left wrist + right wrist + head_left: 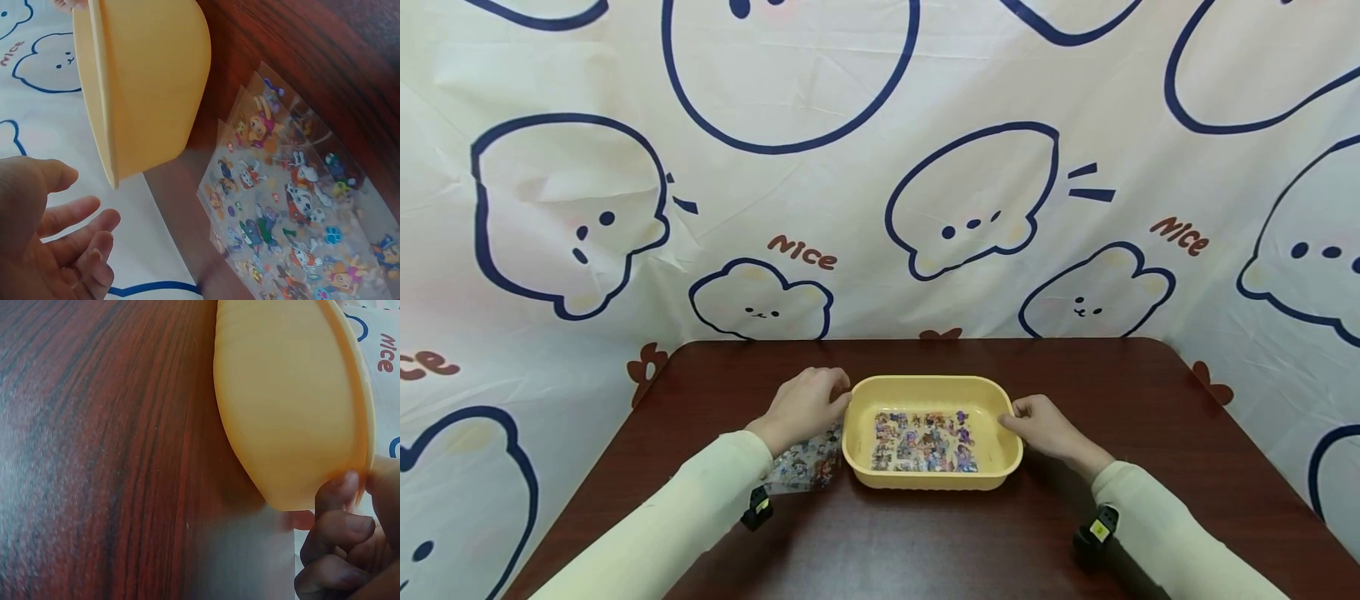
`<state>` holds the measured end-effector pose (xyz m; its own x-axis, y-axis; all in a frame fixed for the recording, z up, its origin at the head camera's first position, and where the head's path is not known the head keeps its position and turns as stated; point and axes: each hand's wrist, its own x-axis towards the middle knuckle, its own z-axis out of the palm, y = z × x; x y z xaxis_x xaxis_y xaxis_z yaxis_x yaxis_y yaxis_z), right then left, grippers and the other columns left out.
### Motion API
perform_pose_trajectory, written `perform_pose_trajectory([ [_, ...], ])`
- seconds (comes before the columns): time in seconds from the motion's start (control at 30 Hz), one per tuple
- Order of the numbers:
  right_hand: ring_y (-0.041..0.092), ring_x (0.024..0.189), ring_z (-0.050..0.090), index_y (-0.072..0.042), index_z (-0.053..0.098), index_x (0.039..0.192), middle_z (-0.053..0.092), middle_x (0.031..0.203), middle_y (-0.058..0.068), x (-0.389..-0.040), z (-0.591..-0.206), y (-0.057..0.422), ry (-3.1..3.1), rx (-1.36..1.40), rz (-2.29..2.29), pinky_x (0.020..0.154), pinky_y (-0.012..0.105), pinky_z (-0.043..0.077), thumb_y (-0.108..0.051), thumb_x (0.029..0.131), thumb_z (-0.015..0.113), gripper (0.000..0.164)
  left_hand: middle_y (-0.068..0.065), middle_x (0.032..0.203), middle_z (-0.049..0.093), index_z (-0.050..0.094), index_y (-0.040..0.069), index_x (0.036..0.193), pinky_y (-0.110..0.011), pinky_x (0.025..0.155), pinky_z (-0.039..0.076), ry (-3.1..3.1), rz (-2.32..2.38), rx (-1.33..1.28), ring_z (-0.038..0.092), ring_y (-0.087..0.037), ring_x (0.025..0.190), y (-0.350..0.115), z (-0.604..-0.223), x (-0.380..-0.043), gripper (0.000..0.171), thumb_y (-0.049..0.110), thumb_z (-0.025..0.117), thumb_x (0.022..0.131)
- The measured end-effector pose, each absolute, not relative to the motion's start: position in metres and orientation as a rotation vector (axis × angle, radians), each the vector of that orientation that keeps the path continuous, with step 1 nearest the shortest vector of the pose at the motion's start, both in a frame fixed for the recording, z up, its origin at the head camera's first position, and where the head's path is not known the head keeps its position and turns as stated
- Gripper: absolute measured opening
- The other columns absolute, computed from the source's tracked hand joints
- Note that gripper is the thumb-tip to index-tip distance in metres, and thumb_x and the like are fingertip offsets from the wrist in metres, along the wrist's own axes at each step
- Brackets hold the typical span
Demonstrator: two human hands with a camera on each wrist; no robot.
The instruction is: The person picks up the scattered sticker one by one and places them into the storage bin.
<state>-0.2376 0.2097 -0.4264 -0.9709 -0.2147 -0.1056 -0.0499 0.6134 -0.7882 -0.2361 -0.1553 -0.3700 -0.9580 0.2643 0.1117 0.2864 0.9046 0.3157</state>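
A yellow plastic basin (pixel 932 481) with rounded corners stands on the table, and a sheet of colourful cartoon stickers (pixel 925 442) lies on its bottom. My right hand (pixel 1048 427) pinches the basin's right rim, thumb over the inside and fingers curled against the outer wall (pixel 281 412). At the left end is my left hand (pixel 805 402); in the left wrist view a gap shows between its loosely bent fingers (pixel 81 215) and the basin's wall (pixel 150 81). Several clear sticker sheets (pixel 281 206) lie overlapped on the table below the left hand, partly hidden by that forearm in the head view.
The dark red-brown wooden table (pixel 917 550) has rounded far corners. Behind it and along both sides hangs a white cloth (pixel 850 200) printed with blue cartoon outlines. Each wrist wears a small black device with a yellow mark.
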Motion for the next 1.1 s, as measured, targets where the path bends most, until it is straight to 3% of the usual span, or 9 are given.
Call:
perform_pose_trajectory([
  [0.23,0.01,0.051,0.047,-0.004,0.054,0.072,0.049,0.057,-0.002,-0.237,-0.425,0.21,2.648,-0.198,-1.277,0.047,0.023,0.037,-0.014,0.1,0.059,0.03,-0.003,0.099,0.072,0.072,0.012,0.112,-0.035,0.072,0.055,-3.02,-0.537,-0.404,0.064,-0.017,0.09,-0.161,-0.373,-0.238,0.021,0.027,0.066,0.098],
  [0.67,0.009,0.052,0.046,-0.006,0.052,0.07,0.049,0.057,-0.003,-0.239,-0.426,0.211,2.644,-0.238,-1.279,0.048,0.022,0.038,-0.013,0.099,0.059,0.031,-0.008,0.112,0.074,0.071,0.008,0.114,-0.041,0.08,0.059,-3.037,-0.559,-0.392,0.07,-0.022,0.101,-0.17,-0.38,-0.236,0.024,0.024,0.066,0.097],
  [1.1,0.01,0.052,0.047,-0.005,0.053,0.072,0.05,0.058,-0.003,-0.238,-0.426,0.21,2.639,-0.215,-1.271,0.048,0.023,0.038,-0.015,0.1,0.059,0.03,-0.007,0.109,0.075,0.072,0.009,0.111,-0.042,0.081,0.059,-3.069,-0.539,-0.34,0.07,-0.02,0.097,-0.179,-0.387,-0.235,0.022,0.024,0.067,0.096],
])
